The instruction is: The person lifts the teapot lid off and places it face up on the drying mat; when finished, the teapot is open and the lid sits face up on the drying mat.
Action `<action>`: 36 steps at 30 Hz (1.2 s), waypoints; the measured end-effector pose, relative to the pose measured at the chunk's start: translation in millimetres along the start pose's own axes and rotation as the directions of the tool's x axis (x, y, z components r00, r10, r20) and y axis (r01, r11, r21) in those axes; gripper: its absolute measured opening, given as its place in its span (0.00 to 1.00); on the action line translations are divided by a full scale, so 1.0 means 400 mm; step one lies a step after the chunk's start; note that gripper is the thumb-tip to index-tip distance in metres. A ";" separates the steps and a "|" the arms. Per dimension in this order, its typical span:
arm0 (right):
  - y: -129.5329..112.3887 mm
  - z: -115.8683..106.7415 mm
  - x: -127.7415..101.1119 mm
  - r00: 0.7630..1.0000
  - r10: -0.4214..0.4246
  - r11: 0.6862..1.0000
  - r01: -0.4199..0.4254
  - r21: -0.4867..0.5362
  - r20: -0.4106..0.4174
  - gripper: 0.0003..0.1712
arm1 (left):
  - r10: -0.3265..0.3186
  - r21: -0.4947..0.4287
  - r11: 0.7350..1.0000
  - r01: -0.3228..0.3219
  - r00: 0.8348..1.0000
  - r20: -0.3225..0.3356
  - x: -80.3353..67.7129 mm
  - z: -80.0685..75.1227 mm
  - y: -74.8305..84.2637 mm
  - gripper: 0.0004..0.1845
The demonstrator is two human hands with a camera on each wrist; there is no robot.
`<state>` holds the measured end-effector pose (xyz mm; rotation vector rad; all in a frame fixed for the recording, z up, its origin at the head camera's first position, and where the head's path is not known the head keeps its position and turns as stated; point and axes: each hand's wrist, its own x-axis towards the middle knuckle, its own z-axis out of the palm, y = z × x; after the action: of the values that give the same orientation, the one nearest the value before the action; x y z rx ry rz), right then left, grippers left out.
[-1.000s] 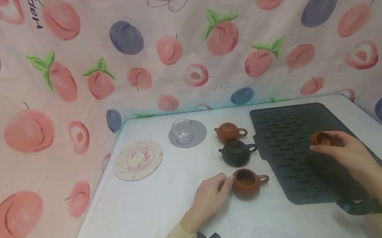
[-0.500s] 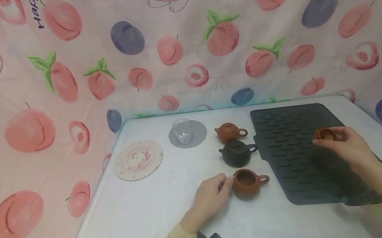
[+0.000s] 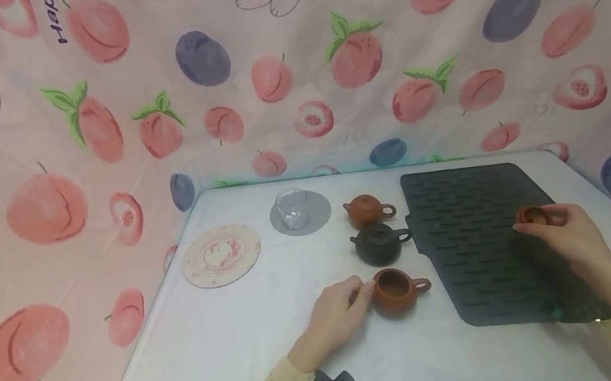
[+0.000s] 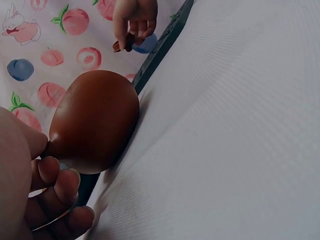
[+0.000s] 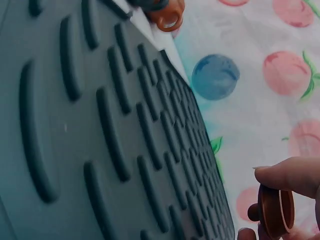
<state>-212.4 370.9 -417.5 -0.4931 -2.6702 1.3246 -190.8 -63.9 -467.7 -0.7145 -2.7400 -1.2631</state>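
My left hand (image 3: 336,312) pinches the spout of a lidless reddish-brown teapot (image 3: 398,302), which stands upright on the white table with its handle to the right. In the left wrist view, thumb and fingertips meet at the spout of that teapot (image 4: 97,120). Over the dark ridged mat, my right hand (image 3: 576,245) holds a small brown teapot lid (image 3: 534,217) between thumb and fingers. The right wrist view has this lid (image 5: 272,212) turned on its side, knob facing left and hollow underside facing right.
Behind the lidless teapot stand a black teapot (image 3: 378,246) and a smaller lidded brown teapot (image 3: 364,211). A clear glass (image 3: 292,208) sits on a grey round coaster (image 3: 318,211). Farther left lies a printed round mat (image 3: 221,256). The dark ridged mat (image 3: 468,285) covers the right side.
My right hand has moved a little to the right over the dark mat, carrying the lid. The left hand and the teapot at its fingertips have stayed in place.
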 end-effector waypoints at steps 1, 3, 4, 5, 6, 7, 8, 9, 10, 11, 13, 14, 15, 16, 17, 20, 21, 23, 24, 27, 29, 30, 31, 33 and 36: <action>0.004 0.000 0.001 1.000 -0.003 1.000 0.003 -0.006 -0.007 0.53 | 0.001 0.001 1.000 -0.001 1.000 0.000 0.000 0.000 0.000 0.21; 0.011 -0.001 0.002 1.000 0.003 1.000 -0.003 -0.009 -0.017 0.54 | 0.002 0.002 1.000 -0.002 1.000 -0.001 0.000 0.001 -0.001 0.22; 0.015 -0.002 0.003 1.000 0.007 1.000 -0.007 -0.007 -0.019 0.54 | 0.001 0.001 1.000 -0.001 1.000 -0.002 -0.001 0.002 -0.001 0.22; 0.019 -0.002 0.003 1.000 0.015 1.000 -0.016 -0.005 -0.022 0.54 | 0.000 -0.002 1.000 0.000 1.000 -0.002 -0.001 0.002 -0.001 0.22; 0.023 -0.003 0.003 0.999 0.026 1.000 -0.026 -0.007 -0.028 0.55 | -0.001 -0.002 1.000 0.001 1.000 -0.002 -0.001 0.002 -0.001 0.22; 0.027 -0.003 0.004 0.999 0.032 0.999 -0.032 -0.009 -0.036 0.55 | -0.002 -0.002 1.000 0.002 1.000 -0.003 -0.002 0.003 -0.001 0.22; 0.032 -0.003 0.006 0.998 0.035 0.999 -0.036 -0.014 -0.045 0.54 | -0.003 -0.003 1.000 0.003 1.000 -0.004 -0.002 0.003 -0.001 0.22; 0.036 -0.003 0.007 0.998 0.037 0.999 -0.038 -0.022 -0.054 0.54 | -0.004 -0.005 1.000 0.004 1.000 -0.005 -0.002 0.003 -0.001 0.22; 0.039 -0.003 0.009 0.997 0.035 0.999 -0.037 -0.031 -0.063 0.53 | -0.004 -0.005 1.000 0.004 1.000 -0.006 -0.002 0.004 -0.001 0.22; 0.043 -0.004 0.011 0.997 0.034 0.999 -0.036 -0.040 -0.070 0.52 | -0.005 -0.005 1.000 0.005 1.000 -0.006 -0.002 0.004 -0.001 0.22; 0.049 -0.007 0.015 0.996 0.031 0.998 -0.035 -0.052 -0.083 0.51 | -0.009 -0.002 1.000 0.009 1.000 -0.004 -0.002 0.005 -0.002 0.22; 0.052 -0.009 0.016 0.996 0.035 0.998 -0.041 -0.057 -0.087 0.51 | -0.011 -0.003 1.000 0.011 1.000 -0.003 -0.002 0.005 -0.002 0.22; 0.054 -0.010 0.018 0.995 0.041 0.997 -0.047 -0.062 -0.092 0.50 | -0.013 -0.005 1.000 0.013 1.000 -0.002 -0.003 0.005 -0.001 0.22; 0.057 -0.012 0.020 0.994 0.050 0.997 -0.056 -0.061 -0.096 0.51 | -0.014 -0.006 1.000 0.014 1.000 -0.001 -0.003 0.005 -0.001 0.22; 0.060 -0.014 0.022 0.993 0.057 0.996 -0.064 -0.063 -0.101 0.51 | -0.016 -0.008 1.000 0.016 1.000 0.001 -0.003 0.005 -0.001 0.22; 0.068 -0.020 0.027 0.991 0.069 0.993 -0.079 -0.085 -0.119 0.50 | -0.019 -0.014 1.000 0.019 1.000 0.004 -0.003 0.005 -0.002 0.22; 0.071 -0.023 0.029 0.990 0.066 0.992 -0.078 -0.096 -0.124 0.50 | -0.019 -0.014 1.000 0.019 1.000 0.005 -0.003 0.006 -0.002 0.22; 0.077 -0.028 0.033 0.990 0.050 0.990 -0.067 -0.123 -0.134 0.48 | -0.019 -0.015 1.000 0.019 1.000 0.006 -0.002 0.006 -0.003 0.22; 0.080 -0.031 0.034 0.990 0.039 0.989 -0.058 -0.136 -0.139 0.48 | -0.018 -0.014 1.000 0.018 1.000 0.005 -0.002 0.006 -0.003 0.22; 0.088 -0.039 0.039 0.988 0.006 0.986 -0.032 -0.164 -0.157 0.45 | -0.010 -0.011 1.000 0.010 1.000 0.002 -0.001 0.007 -0.005 0.22; 0.092 -0.043 0.041 0.986 -0.001 0.985 -0.028 -0.172 -0.166 0.45 | -0.004 -0.010 1.000 0.004 1.000 -0.002 0.000 0.007 -0.005 0.22; 0.095 -0.045 0.043 0.986 0.001 0.985 -0.030 -0.171 -0.170 0.44 | -0.003 -0.010 1.000 0.003 1.000 -0.003 0.000 0.006 -0.005 0.22; 0.096 -0.047 0.044 0.985 0.006 0.985 -0.035 -0.168 -0.172 0.44 | -0.001 -0.009 1.000 0.001 1.000 -0.004 0.000 0.006 -0.004 0.22; 0.099 -0.049 0.045 0.985 0.018 0.985 -0.047 -0.164 -0.172 0.45 | 0.003 -0.010 1.000 -0.003 1.000 -0.006 0.000 0.004 -0.002 0.22; 0.102 -0.051 0.045 0.984 0.035 0.985 -0.063 -0.158 -0.172 0.46 | 0.007 -0.005 1.000 -0.007 1.000 -0.010 0.001 0.002 0.000 0.22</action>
<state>-214.7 415.2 -438.0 -0.6625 -2.6515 1.0290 -191.0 -63.3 -468.3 -0.7156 -2.7251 -1.2691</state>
